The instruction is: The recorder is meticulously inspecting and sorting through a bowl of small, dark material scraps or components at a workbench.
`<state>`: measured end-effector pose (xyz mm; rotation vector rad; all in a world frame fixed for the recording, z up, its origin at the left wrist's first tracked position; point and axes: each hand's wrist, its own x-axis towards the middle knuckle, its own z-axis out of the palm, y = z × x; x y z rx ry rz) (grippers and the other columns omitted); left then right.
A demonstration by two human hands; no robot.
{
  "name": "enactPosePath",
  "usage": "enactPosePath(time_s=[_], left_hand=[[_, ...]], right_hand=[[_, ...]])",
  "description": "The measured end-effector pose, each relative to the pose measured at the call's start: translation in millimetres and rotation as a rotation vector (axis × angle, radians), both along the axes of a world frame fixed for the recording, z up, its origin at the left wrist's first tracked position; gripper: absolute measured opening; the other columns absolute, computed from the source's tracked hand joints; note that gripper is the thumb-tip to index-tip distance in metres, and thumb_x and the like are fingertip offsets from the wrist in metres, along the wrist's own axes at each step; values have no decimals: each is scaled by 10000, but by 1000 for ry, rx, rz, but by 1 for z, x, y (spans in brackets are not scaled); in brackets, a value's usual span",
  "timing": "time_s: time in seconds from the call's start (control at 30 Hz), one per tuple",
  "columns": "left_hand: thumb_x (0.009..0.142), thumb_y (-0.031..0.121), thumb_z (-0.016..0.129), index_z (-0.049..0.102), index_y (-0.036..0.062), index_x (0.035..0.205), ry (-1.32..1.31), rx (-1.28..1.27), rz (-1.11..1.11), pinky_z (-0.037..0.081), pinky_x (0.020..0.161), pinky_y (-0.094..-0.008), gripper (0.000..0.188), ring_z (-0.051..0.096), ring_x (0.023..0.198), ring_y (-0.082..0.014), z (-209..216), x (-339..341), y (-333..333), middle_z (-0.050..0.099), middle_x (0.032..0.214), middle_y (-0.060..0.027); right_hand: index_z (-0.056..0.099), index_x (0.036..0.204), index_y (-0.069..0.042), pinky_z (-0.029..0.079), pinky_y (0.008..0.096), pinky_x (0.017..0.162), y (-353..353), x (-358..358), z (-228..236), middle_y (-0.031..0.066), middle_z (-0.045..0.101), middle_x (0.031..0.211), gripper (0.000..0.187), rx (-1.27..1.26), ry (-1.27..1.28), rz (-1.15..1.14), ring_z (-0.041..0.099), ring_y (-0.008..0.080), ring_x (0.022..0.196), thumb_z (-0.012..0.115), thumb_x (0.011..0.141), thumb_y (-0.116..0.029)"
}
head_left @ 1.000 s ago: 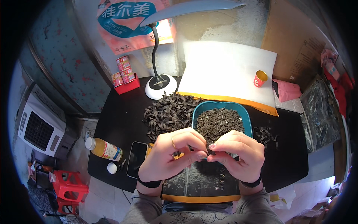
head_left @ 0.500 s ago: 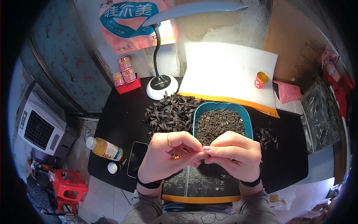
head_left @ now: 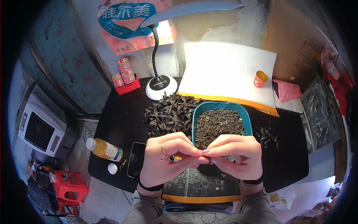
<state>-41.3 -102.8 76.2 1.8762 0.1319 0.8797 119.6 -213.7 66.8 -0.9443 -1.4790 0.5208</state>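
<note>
My left hand [head_left: 164, 158] and my right hand [head_left: 240, 156] meet fingertip to fingertip in front of me. Both are closed in a pinch, and whatever lies between the fingers is too small or hidden to make out. Just beyond them stands a teal square tub [head_left: 250, 125] holding many small dark pieces [head_left: 220, 125]. A heap of dark flat strips [head_left: 171, 114] lies left of the tub, and a few loose dark strips [head_left: 265, 137] lie to its right. Beneath my hands is a dark sheet with an orange edge [head_left: 201, 199], strewn with pale specks.
A desk lamp [head_left: 161, 87] stands behind the heap, beside a red box of small cans [head_left: 126, 87]. At left are a bottle [head_left: 104, 149], a white cap [head_left: 112, 168] and a phone [head_left: 136, 158]. A paper cup [head_left: 260, 79] sits on a white padded sheet [head_left: 227, 67].
My hands stay pinched together, with the fingers shifted slightly and the left hand turned a little. The tub and heap look the same.
</note>
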Motion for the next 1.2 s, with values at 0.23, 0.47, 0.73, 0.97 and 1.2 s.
enactPosePath(time_s=[0.23, 0.47, 0.73, 0.97, 1.2], left_hand=[[623, -33, 794, 631, -35, 760, -152, -104, 35, 478, 481, -167, 213, 627, 597, -118, -8, 3, -3, 610, 733, -113], [673, -32, 751, 670, 3, 832, -78, 0, 24, 516, 544, -203, 182, 640, 646, -115, -2, -1, -1, 636, 748, -85], [657, 14, 774, 680, 29, 807, -110, 60, 54, 498, 528, -206, 177, 626, 636, -106, -2, -2, -1, 630, 737, -62], [627, 87, 799, 694, 83, 838, -137, 253, 125, 474, 513, -226, 235, 602, 644, -118, -7, 5, -1, 613, 757, -24], [580, 98, 783, 692, 82, 858, -146, 675, 216, 525, 578, -255, 294, 605, 701, -161, -3, 10, 3, 632, 801, -3]], right_hand=[[653, 906, 30, 520, 271, 650, 5, -3, -4, 142, 657, 848, 251, 42, 26, -30, 648, 206, 746, 720, 670, 83], [665, 970, -7, 528, 263, 644, 8, -5, -6, 106, 654, 883, 272, 178, -171, -172, 650, 191, 753, 719, 706, 30], [669, 986, -24, 530, 252, 663, 7, -1, -7, 103, 653, 909, 273, 60, -40, -35, 650, 178, 775, 685, 729, 65], [616, 996, 20, 518, 243, 725, 6, -6, -10, 106, 636, 960, 276, -23, 161, -7, 632, 141, 841, 612, 742, 128], [515, 979, 19, 491, 221, 749, 2, -4, -12, 73, 570, 950, 278, -92, 353, 42, 586, 100, 858, 594, 738, 133]])
